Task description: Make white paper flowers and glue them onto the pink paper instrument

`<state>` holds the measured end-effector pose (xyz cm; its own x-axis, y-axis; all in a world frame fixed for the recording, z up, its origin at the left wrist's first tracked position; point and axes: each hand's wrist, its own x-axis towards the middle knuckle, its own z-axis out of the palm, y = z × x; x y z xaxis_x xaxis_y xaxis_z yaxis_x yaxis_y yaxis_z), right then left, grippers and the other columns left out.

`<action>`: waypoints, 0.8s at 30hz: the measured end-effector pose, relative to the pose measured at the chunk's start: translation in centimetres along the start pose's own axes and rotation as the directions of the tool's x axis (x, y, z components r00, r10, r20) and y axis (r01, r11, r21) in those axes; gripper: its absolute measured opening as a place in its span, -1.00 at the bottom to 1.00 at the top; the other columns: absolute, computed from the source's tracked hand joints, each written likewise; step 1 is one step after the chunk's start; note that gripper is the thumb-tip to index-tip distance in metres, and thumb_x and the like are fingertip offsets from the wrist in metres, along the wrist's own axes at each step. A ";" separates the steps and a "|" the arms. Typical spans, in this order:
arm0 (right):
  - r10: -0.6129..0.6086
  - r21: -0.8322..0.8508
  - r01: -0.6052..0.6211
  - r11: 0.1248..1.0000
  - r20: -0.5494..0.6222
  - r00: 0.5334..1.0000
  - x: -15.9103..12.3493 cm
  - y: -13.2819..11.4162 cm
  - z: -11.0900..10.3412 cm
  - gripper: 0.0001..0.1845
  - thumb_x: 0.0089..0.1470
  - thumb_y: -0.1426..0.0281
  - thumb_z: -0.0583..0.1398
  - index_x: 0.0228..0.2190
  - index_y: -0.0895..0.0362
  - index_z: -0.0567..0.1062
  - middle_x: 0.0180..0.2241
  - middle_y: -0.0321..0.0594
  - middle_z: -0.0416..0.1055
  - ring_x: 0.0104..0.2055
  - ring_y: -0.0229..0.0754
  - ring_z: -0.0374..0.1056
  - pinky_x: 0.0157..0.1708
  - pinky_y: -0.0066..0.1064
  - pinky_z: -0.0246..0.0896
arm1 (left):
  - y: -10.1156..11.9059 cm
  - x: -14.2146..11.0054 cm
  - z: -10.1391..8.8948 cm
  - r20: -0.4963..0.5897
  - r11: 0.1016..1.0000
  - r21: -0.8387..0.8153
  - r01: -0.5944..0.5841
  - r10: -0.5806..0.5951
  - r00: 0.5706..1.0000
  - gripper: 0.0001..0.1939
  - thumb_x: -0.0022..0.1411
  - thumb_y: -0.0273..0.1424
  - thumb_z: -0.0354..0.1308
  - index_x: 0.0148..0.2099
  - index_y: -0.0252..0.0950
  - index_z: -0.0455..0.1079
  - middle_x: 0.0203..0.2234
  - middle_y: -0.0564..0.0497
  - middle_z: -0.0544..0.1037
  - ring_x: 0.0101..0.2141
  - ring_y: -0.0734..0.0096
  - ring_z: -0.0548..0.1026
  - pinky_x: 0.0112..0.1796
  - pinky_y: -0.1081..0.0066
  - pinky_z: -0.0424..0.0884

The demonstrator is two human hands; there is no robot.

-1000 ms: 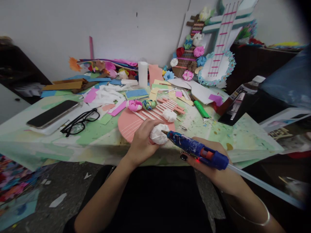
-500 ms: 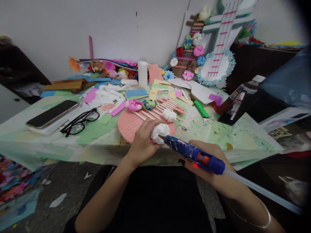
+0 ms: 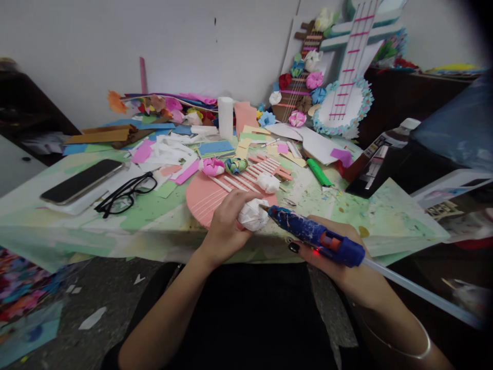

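Observation:
My left hand is closed around a white paper flower above the near edge of the table. In my right hand is a blue glue gun, with a long clear glue stick out of its back and a red light lit on its side. The gun's nozzle points left, at the flower's right edge. Beneath and behind my left hand lies a salmon paper guitar with white strings. On it sit a pink flower, a green-blue flower and another white flower.
Black glasses and a phone lie on the left. Paper scraps and a white roll cover the back. A green tube and a dark bottle are at right; decorated guitars lean on the wall.
The glue gun has drawn slightly right and up, its tip moving from the flower's middle to its right edge. The white flower has turned a little in my left hand.

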<state>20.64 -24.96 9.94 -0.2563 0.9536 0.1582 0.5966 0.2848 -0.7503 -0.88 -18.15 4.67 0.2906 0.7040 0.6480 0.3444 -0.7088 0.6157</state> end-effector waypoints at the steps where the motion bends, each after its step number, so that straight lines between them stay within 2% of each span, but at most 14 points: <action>1: 0.003 -0.002 -0.003 1.000 -0.002 1.000 0.0 0.0 0.0 -0.78 0.14 0.22 0.19 -0.41 0.12 0.41 -0.48 -0.29 0.39 -0.45 -0.23 0.23 -0.47 -0.39 0.09 | 0.0 0.0 0.0 0.000 1.000 0.000 0.001 -0.001 1.000 -0.58 0.09 -0.51 0.30 0.01 -0.23 0.36 -0.20 -0.05 0.50 -0.19 0.26 0.47 -0.20 0.35 0.38; 9: 0.022 -0.007 -0.022 1.000 -0.027 0.999 0.0 -0.1 0.1 -0.75 0.14 0.23 0.20 -0.46 0.11 0.37 -0.54 -0.33 0.28 -0.49 -0.27 0.15 -0.50 -0.41 0.04 | 0.0 0.0 0.0 -0.001 1.000 0.000 0.005 -0.005 1.000 -0.57 0.08 -0.56 0.29 0.00 -0.23 0.36 -0.19 -0.03 0.49 -0.19 0.29 0.47 -0.20 0.37 0.37; 15: -0.033 0.019 0.032 0.999 0.053 0.998 0.1 -0.3 0.3 -0.81 0.14 0.27 0.17 -0.42 0.13 0.40 -0.49 -0.30 0.34 -0.46 -0.26 0.19 -0.46 -0.41 0.09 | 0.0 0.1 0.0 0.002 0.999 -0.006 0.043 -0.043 0.999 -0.56 0.03 -0.59 0.28 -0.02 -0.27 0.36 -0.23 -0.02 0.46 -0.22 0.31 0.45 -0.22 0.39 0.35; 24: -0.019 -0.032 0.022 0.999 0.096 0.995 0.3 -0.5 0.6 -0.82 0.11 0.30 0.17 -0.46 0.13 0.37 -0.54 -0.35 0.29 -0.51 -0.30 0.13 -0.51 -0.44 0.03 | 0.1 0.1 0.1 0.010 0.996 0.006 0.091 -0.091 0.996 -0.50 -0.08 -0.68 0.26 -0.03 -0.32 0.38 -0.25 -0.02 0.46 -0.24 0.32 0.44 -0.25 0.42 0.31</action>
<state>19.77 -24.90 10.01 -0.3389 0.9344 0.1101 0.6151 0.3086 -0.7255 -0.71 -18.10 4.74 0.2669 0.7662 0.5846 0.3749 -0.6413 0.6694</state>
